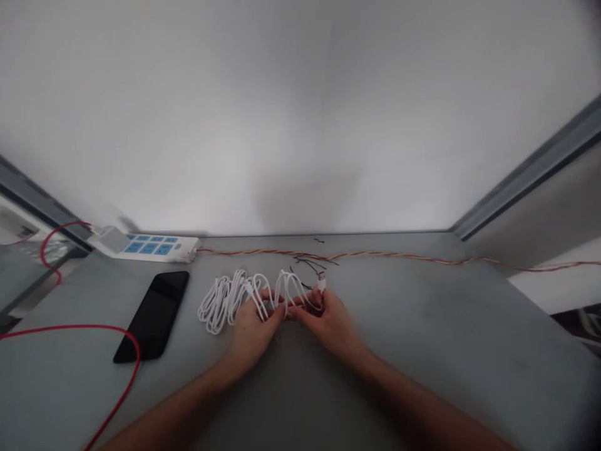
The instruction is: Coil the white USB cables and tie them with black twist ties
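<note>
A long white cable (225, 302) lies gathered in several loose loops on the grey tabletop (422, 313), just ahead of my hands. My left hand (253, 333) is closed around the loops' lower strands, and my fingers partly hide them. My right hand (329, 322) pinches the cable near its end, with a small white connector (322, 285) standing up above my fingers. The fingertips of my two hands nearly meet in the middle.
A black smartphone (153, 316) lies face up left of my hands, with a red cable (115, 329) curving around it. A white power strip (145, 248) with blue sockets sits at the back edge. A twisted multicoloured wire (375, 255) and thin black wires (307, 265) run behind the loops.
</note>
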`<control>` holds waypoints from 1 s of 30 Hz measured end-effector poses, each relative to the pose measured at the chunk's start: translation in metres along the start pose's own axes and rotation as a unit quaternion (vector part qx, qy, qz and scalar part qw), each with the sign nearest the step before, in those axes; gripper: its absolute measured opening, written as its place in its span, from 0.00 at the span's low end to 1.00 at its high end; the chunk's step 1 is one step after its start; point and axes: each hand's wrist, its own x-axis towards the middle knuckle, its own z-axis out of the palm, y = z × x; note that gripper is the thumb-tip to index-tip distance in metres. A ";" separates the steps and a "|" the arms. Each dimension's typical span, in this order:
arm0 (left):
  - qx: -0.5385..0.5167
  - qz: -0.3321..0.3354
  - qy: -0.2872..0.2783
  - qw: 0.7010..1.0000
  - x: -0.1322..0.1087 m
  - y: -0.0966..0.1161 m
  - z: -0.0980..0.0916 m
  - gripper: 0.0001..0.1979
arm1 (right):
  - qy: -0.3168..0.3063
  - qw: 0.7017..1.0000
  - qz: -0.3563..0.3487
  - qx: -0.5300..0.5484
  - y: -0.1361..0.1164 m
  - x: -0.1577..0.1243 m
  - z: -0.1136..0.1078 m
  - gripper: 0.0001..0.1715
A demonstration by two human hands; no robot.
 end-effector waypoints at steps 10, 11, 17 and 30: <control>-0.040 0.051 -0.067 0.996 0.000 -0.009 0.003 0.11 | 0.018 0.998 -0.022 -0.061 0.002 0.000 0.002 0.27; -0.063 0.036 -0.083 0.994 0.001 -0.009 0.003 0.12 | 0.020 0.998 -0.022 -0.050 0.001 0.001 0.000 0.27; -0.150 -0.047 -0.187 0.970 0.007 -0.008 -0.003 0.21 | 0.021 0.999 -0.023 -0.020 -0.004 0.009 -0.008 0.27; -0.194 -0.051 -0.109 0.974 0.011 -0.014 -0.005 0.18 | 0.011 1.000 0.021 0.014 -0.010 0.009 -0.011 0.32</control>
